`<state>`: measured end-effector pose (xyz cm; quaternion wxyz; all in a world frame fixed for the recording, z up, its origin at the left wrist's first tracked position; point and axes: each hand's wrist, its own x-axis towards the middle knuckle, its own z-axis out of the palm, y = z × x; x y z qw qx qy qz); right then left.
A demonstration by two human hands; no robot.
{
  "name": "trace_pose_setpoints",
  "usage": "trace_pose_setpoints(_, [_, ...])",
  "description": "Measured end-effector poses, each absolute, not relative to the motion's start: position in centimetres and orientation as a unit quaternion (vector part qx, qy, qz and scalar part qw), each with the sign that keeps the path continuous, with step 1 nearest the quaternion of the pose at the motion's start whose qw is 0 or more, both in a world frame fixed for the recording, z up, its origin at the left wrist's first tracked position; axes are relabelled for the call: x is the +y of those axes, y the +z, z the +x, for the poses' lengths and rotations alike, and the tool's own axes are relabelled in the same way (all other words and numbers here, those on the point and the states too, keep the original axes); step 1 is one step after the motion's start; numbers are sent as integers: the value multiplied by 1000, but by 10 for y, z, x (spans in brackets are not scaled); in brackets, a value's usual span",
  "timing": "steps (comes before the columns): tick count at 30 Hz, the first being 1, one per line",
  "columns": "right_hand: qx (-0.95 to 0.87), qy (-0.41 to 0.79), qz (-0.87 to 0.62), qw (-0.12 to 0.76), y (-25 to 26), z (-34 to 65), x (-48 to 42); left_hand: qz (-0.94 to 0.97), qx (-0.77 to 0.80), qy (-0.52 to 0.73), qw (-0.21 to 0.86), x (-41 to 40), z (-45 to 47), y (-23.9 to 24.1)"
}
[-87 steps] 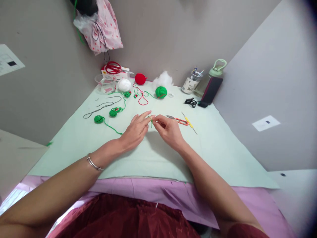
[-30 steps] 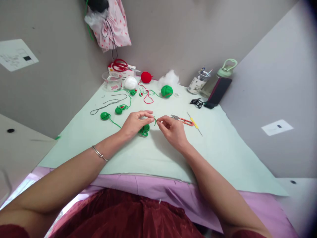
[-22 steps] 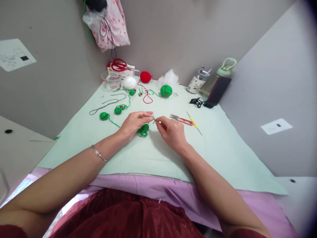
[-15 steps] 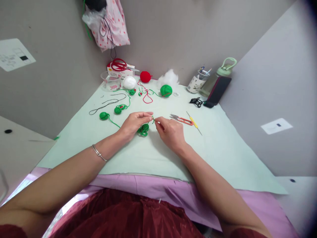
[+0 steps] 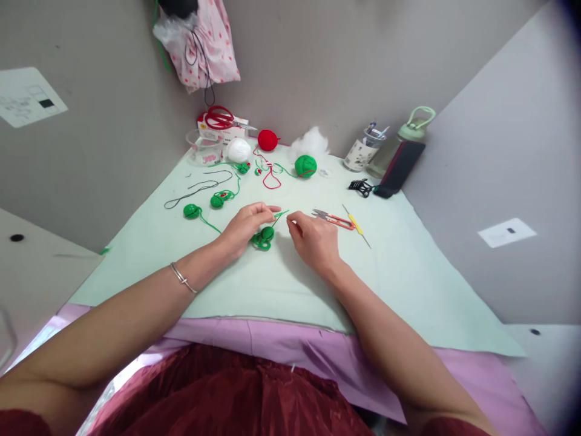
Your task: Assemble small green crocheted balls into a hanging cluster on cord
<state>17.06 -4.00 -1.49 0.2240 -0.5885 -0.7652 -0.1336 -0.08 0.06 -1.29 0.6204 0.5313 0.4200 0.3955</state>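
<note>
My left hand (image 5: 245, 225) pinches a strand of green cord (image 5: 279, 216) above a small green knotted ball (image 5: 264, 237) that lies on the pale green mat (image 5: 399, 272). My right hand (image 5: 313, 237) hovers just right of the strand's free end, fingers curled and thumb near the forefinger, with nothing visible in them. Orange-handled thread snips (image 5: 333, 219) and a yellow-handled hook (image 5: 355, 224) lie right of my right hand.
Other green knotted balls (image 5: 192, 211) and a black cord (image 5: 200, 188) lie to the left. At the back stand a green yarn ball (image 5: 305, 165), a red yarn ball (image 5: 267, 140), white stuffing (image 5: 311, 142), red scissors (image 5: 218, 118), a cup of pens (image 5: 361, 152), a bottle (image 5: 406, 130) and a phone (image 5: 399, 168).
My right hand has let go of the green strand and drawn slightly to the right. The strand now sticks out from my left fingers. The green ball stays on the mat.
</note>
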Motion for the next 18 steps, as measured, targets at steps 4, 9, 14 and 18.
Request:
trace_pose_setpoints(4, [-751, -88, -610, 239, -13, 172, -41, 546, 432, 397, 598, 0, -1, -10])
trace_pose_setpoints(9, [-744, -37, -611, 269, -12, 171, -43, 583, 413, 393, 579, 1, 0, -14])
trace_pose_setpoints(14, [-693, 168, -604, 356, -9, 176, -37, 595, 413, 395, 565, 1, -3, -11])
trace_pose_setpoints(18, [-617, 304, -596, 414, -6, 184, -31, 578, 426, 400, 570, 1, -6, -7])
